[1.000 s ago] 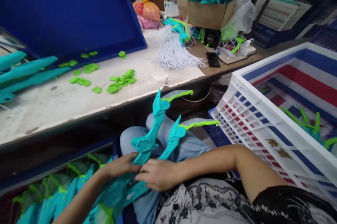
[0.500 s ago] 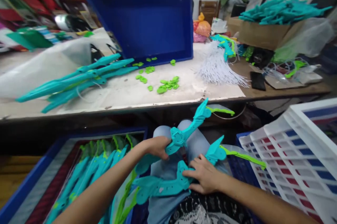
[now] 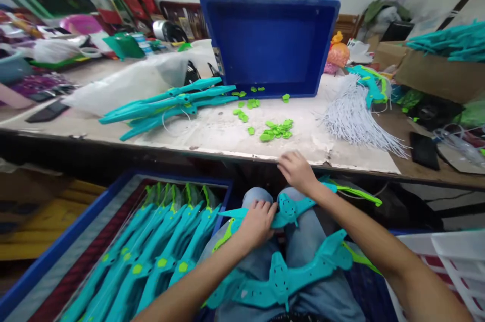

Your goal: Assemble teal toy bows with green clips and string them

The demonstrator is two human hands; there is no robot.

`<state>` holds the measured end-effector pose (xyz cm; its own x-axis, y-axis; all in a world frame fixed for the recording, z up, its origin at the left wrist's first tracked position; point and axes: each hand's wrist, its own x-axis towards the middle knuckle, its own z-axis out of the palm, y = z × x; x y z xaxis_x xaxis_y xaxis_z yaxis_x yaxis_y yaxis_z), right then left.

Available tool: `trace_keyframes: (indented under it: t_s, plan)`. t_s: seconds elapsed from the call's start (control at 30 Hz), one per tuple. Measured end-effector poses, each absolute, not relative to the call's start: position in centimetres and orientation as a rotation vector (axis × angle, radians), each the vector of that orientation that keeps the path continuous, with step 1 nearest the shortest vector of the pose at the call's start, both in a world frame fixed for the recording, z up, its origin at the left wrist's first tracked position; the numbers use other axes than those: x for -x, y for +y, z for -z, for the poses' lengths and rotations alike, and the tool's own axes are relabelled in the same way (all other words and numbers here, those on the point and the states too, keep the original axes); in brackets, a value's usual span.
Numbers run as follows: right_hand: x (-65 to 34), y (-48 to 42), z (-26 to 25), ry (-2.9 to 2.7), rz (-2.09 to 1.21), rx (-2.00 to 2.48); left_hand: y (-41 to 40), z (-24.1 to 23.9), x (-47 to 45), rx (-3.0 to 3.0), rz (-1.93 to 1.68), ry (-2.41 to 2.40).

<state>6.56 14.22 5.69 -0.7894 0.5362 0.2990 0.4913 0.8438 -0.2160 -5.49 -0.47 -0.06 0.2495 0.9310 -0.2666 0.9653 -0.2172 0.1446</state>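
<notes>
My left hand (image 3: 259, 221) is closed around a teal plastic toy bow (image 3: 287, 210) held over my knees. Beyond its far end, my right hand (image 3: 297, 173) is off the bows, at the table's front edge, with fingers extended and nothing visible in them. A second teal toy bow (image 3: 279, 279), with a lime-green tip, lies across my lap below the first. Small lime-green plastic pieces (image 3: 278, 131) lie in a loose pile on the table, a short way beyond my right fingertips, with several more scattered behind.
A blue crate (image 3: 271, 42) stands on its side behind the green pieces. Teal bows (image 3: 170, 102) are stacked left of them; white strings (image 3: 352, 110) lie right. Beside my left leg, a blue-rimmed bin (image 3: 123, 185) holds several bows. A white basket (image 3: 450, 256) is at right.
My right hand has let go of the lower bow and moved up to the table edge. My left hand keeps hold of the upper bow. The view has turned left.
</notes>
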Motion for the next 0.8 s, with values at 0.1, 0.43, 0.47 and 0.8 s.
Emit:
trace_keyframes:
  t_s: [0.1,0.43,0.47,0.8]
  plan:
    - [-1.0,19.6,-6.1,-2.663,-0.063,0.943,-2.5,1.7,5.6,-2.183,0.033,1.852]
    - [0.0,22.6,-5.3,-2.606,-0.070,1.056,-2.7,2.6,6.7,-2.203,-0.189,1.737]
    - [-1.7,22.9,-5.3,-2.625,-0.081,0.972,-2.6,2.4,6.6,-2.191,-0.200,1.734]
    - [-13.1,22.9,-3.7,-2.694,-0.026,1.030,2.0,0.8,3.8,-1.669,-0.363,1.716]
